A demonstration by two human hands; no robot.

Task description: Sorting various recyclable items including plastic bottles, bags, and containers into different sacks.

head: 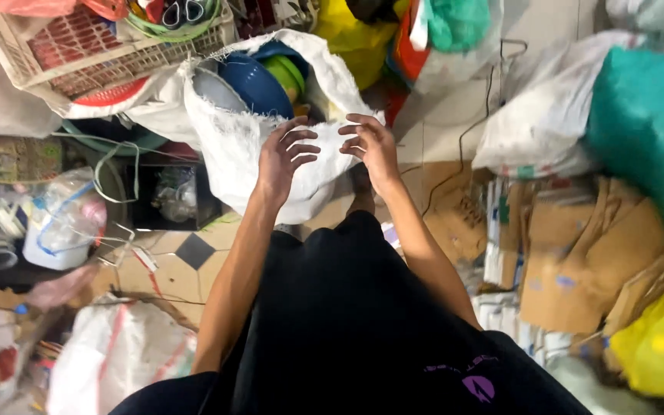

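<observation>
in front of me a white woven sack stands open. flattened brown cardboard boxes lie on the floor to my right, below a teal bag, with a yellow bag beside them.

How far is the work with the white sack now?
Done: the white sack stands open and already holds a blue bowl and a green one. In hand: nothing; the left hand and right hand hover open over the sack's front. Left: flattened cardboard and other bags lie around on the floor.
</observation>
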